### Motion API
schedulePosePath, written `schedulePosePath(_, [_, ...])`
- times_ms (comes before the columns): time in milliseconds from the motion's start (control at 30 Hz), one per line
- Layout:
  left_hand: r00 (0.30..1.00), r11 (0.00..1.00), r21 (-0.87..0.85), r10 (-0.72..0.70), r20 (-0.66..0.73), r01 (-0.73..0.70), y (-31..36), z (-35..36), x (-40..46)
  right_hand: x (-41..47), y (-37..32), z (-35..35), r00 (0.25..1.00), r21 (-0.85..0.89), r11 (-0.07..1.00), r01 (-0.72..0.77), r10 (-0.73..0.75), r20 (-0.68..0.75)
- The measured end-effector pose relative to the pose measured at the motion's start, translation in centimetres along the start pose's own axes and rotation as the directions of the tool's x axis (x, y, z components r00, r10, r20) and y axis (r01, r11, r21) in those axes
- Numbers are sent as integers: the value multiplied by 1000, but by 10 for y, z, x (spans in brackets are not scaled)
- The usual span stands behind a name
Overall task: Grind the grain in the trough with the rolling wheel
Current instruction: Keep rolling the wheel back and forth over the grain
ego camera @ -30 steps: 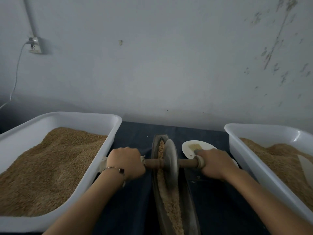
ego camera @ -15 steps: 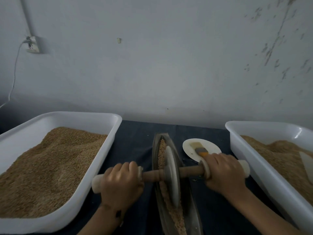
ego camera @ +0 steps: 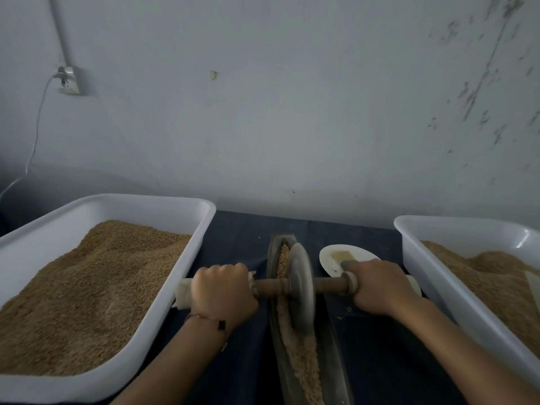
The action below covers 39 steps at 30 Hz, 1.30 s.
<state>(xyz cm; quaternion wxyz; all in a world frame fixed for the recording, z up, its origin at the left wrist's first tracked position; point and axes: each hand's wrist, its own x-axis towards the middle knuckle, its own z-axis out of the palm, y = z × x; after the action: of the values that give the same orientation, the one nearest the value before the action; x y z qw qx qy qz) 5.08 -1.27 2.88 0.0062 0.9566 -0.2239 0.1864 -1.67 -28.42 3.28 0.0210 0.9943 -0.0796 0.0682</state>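
In the middle of the dark-covered desk (ego camera: 239, 244) lies the narrow boat-shaped trough (ego camera: 333, 340), its long axis running from the person straight away toward the wall (ego camera: 292, 112), with its far tip pointing at that wall. A ridge of grain (ego camera: 301, 358) fills its channel, whole kernels at the far end and paler, crushed stuff nearer the camera. The rolling wheel (ego camera: 301, 285) stands on edge in the far half of the trough, its disc in line with the channel. Its wooden axle (ego camera: 271, 286) lies crosswise, level, at right angles to the trough. The left hand (ego camera: 223, 290) has its fingers clenched around the pale left handle, and the right hand (ego camera: 380, 285) grasps the right handle in the same way, knuckles up. A thin bracelet (ego camera: 209, 318) circles the left wrist. Just beyond the right hand sits a small white plate (ego camera: 330, 255) carrying a brush (ego camera: 344, 256). A big white tub (ego camera: 187, 229) heaped with brown grain flanks the trough on the left, and a second white tub (ego camera: 438, 244) of the same stands on the right. A wall socket (ego camera: 68, 80) with a cable hangs up on the left.
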Motion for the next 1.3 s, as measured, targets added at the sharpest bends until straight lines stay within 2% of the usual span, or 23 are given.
schedulePosePath(233, [966, 988, -92, -101, 237, 126, -4, -2, 38, 50, 0, -23, 958, 36, 999, -26, 15, 287])
schedulePosePath(300, [956, 988, -82, -105, 274, 132, -2, -7, 45, 51, -2, -23, 964, 55, 997, -53, 37, 265])
schedulePosePath(367, [963, 992, -60, -93, 254, 112, 2, -12, 44, 38, -3, -14, 987, 50, 997, -62, 54, 150])
schedulePosePath(433, [988, 997, -32, -62, 144, 68, 8, -17, 31, 14, -5, 0, 997, 58, 996, -71, 71, -3])
schedulePosePath(533, [995, 1000, 5, 30, -97, -29, 14, -25, -14, -33, -7, 12, 988, 153, 986, -62, 82, -133])
schedulePosePath(633, [931, 979, -65, 164, -327, -195, 9, -27, -56, -78, -13, 11, 972, 25, 999, 21, -15, -236])
schedulePosePath(700, [894, 968, -8, 228, -387, -250, 5, -30, -71, -99, -13, 7, 939, 49, 993, 105, -83, -335])
schedulePosePath(733, [890, 965, 8, 245, -385, -262, 5, -33, -74, -105, -12, 4, 924, 21, 992, 125, -108, -367])
schedulePosePath(867, [911, 958, -21, 265, -316, -286, 8, -32, -65, -98, -16, -6, 928, 17, 979, 202, -186, -322])
schedulePosePath(967, [938, 962, -77, 235, -254, -261, 8, -19, -43, -70, -17, -1, 976, -29, 991, 131, -134, -171])
schedulePosePath(1000, [947, 965, -87, 220, -232, -246, 8, -15, -33, -57, -15, 1, 993, -1, 997, 76, -76, -88])
schedulePosePath(1067, [962, 974, -86, 192, -197, -212, 8, -6, -11, -29, -11, 4, 999, 68, 997, 31, -30, -28])
schedulePosePath(1167, [985, 996, -57, 56, -166, -66, 3, 8, 21, 11, -12, -3, 997, 42, 998, 39, -36, -71])
schedulePosePath(1300, [995, 983, -178, -67, -80, 52, -5, 21, 39, 39, -18, -13, 986, -71, 994, 87, -96, -139])
